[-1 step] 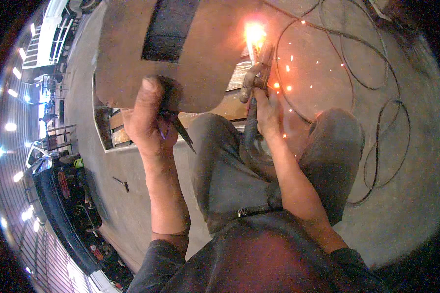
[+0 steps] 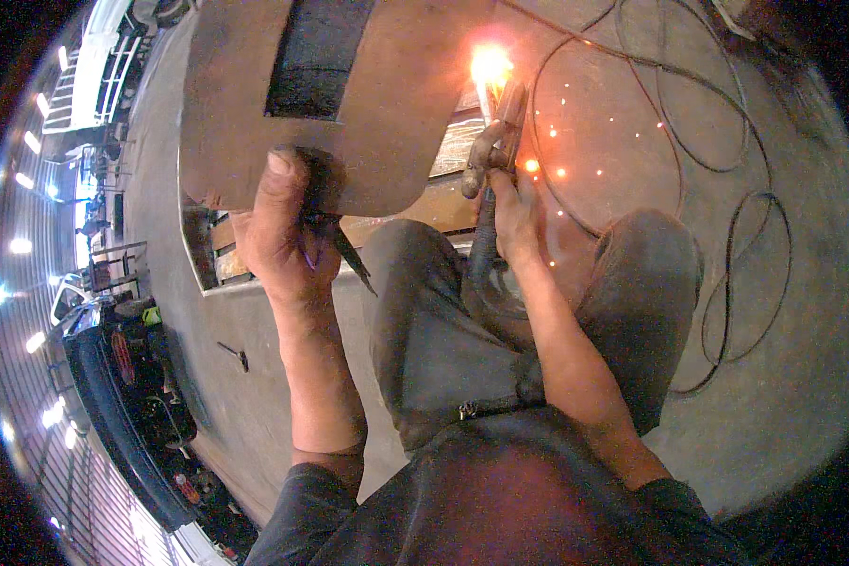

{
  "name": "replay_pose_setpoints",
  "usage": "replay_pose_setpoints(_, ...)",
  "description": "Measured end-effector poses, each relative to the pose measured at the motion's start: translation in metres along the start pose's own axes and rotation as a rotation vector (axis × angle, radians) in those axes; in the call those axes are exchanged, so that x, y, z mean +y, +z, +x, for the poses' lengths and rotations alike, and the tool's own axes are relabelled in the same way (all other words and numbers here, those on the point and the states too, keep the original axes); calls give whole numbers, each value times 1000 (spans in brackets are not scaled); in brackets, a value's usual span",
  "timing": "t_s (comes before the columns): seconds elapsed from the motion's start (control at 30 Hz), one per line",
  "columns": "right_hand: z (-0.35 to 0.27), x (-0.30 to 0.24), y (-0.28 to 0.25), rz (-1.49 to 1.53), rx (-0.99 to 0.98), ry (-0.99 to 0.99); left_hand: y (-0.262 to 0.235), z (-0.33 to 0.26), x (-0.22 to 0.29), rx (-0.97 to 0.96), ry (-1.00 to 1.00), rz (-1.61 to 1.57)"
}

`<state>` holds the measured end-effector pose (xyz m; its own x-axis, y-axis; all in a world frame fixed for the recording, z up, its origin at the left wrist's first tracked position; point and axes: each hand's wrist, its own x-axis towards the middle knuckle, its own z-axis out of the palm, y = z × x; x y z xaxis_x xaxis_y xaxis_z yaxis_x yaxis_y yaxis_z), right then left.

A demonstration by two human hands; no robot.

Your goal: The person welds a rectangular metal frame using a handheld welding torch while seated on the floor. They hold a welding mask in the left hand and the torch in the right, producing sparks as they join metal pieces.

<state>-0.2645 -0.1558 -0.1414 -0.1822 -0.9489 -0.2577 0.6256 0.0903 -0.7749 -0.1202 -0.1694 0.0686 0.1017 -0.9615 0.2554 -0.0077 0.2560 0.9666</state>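
Grey cloth trousers [image 2: 424, 311] could be scorched if orange sparks [image 2: 532, 166] are thrown back toward the knees; eyes could be dazzled if the shield [image 2: 363, 140], grasped in the left hand [image 2: 288, 231], is tilted aside. Shield: flat, matt brown, round-cornered, dark oblong window. Beside its right edge, a tubular, metal-looking torch [image 2: 511, 118] is gripped by the right hand [image 2: 516, 217], tip lost in glare [image 2: 492, 66]

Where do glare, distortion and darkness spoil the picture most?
Head view: the flare by the handheld tool burns out white, hiding detail there; head view: the ribbed surface at far left bows along the fisheye rim; head view: corners fall to black.
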Motion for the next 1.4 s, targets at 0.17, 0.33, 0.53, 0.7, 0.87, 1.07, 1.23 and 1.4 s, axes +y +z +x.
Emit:
replay_pose_setpoints(0.17, 14, 24, -13, -52, 82, 79, 7, 4, -3, 87, -23, -77)
replay_pose_setpoints(0.33, 23, 39, -18, -34, 125, 69, 5, 2, -7, 27, -25, -32)
replay_pose_setpoints(0.53, 14, 25, -11, 27, 152, 160, 17, 0, -6, 38, -28, -9)
replay_pose_setpoints(0.7, 15, 22, -13, 5, 131, 133, 18, -1, -3, -66, -57, -73)
replay_pose_setpoints(0.87, 15, 3, -6, -57, 132, 280, 20, -7, -11, -135, -39, 21)
replay_pose_setpoints(1.07, 20, 11, -17, -47, 148, 243, 35, -16, -9, -335, -246, 17)
replay_pose_setpoints(1.23, 21, 15, -15, -52, 133, 230, 42, -18, -5, -320, -231, -14)
replay_pose_setpoints(1.4, 22, 22, -18, -53, 125, 210, 40, -18, -7, -319, -234, -7)
